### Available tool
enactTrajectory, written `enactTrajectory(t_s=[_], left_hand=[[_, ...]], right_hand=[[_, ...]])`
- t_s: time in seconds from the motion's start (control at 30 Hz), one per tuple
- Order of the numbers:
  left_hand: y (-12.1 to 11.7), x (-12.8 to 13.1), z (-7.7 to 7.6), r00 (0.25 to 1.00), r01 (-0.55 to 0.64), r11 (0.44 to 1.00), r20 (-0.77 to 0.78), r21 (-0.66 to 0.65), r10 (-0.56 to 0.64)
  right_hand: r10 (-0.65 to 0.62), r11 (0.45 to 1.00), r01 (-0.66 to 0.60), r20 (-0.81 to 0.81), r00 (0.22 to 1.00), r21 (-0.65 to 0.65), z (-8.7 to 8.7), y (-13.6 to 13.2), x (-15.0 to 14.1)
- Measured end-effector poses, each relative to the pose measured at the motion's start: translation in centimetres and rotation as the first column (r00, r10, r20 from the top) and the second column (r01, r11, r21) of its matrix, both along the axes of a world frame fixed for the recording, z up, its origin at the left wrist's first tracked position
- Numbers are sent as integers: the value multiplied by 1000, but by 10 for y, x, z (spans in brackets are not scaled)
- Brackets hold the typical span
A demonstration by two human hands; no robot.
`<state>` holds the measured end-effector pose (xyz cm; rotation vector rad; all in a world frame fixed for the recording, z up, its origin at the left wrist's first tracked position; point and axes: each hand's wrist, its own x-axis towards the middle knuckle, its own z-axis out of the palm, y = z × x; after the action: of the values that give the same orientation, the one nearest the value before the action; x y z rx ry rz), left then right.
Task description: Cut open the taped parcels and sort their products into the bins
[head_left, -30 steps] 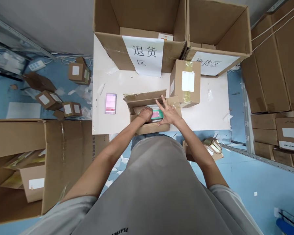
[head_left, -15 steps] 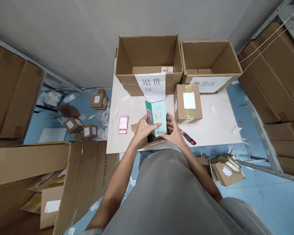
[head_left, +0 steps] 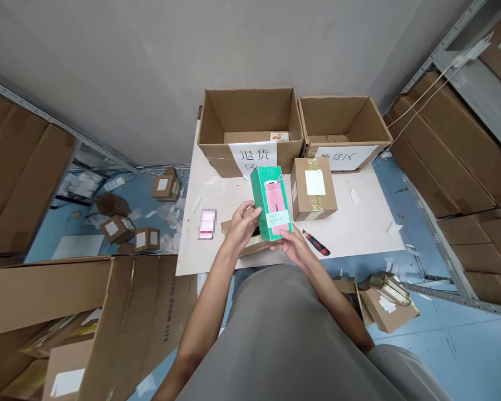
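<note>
Between my hands is a green product box with a pink device pictured on its front, held tilted above the table's near edge. My left hand grips its left side, thumb against the edge. My right hand is closed on its lower right corner. Under the box, partly hidden, an opened brown carton lies on the white table. A red and black utility knife rests just right of my right hand. Behind it stands a taped carton with a white label.
Two large open cartons with paper signs, the left one and the right one, line the table's back. A phone lies at left. A big carton holding parcels stands lower left; small boxes litter the floor.
The green box has been turned, so its pink-device face now shows instead of the pale printed side. My right hand has shifted to its bottom corner. The camera view has tilted slightly.
</note>
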<state>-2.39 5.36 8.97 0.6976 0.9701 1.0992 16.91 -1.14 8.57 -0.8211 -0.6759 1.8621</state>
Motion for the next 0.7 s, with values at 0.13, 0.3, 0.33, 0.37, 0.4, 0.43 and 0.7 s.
enactTrajectory(t_s=[0.13, 0.3, 0.33, 0.37, 0.4, 0.43, 0.7], left_hand=[[-6, 3, 2, 997, 56, 998, 61, -22, -55], [-8, 4, -1, 987, 129, 992, 94, -3, -128], [-8, 5, -2, 987, 134, 991, 96, -10, -133], [-8, 6, -4, 986, 134, 991, 99, -19, -131], [-8, 6, -6, 987, 128, 991, 103, -29, -125], [-8, 6, -8, 988, 122, 992, 105, -38, -117], [-8, -3, -20, 995, 58, 997, -88, 41, -54]], right_hand=[[61, 996, -68, -96, 993, -62, -9, -7, -2], [29, 983, -60, -181, 983, -171, -16, -13, 5], [15, 982, -49, -185, 983, -183, -17, -13, 6], [6, 981, -42, -186, 983, -189, -18, -13, 6], [4, 980, -39, -183, 983, -193, -18, -13, 7], [8, 980, -43, -175, 984, -194, -18, -14, 7], [-167, 986, 156, 435, 885, 61, -9, -25, 23]])
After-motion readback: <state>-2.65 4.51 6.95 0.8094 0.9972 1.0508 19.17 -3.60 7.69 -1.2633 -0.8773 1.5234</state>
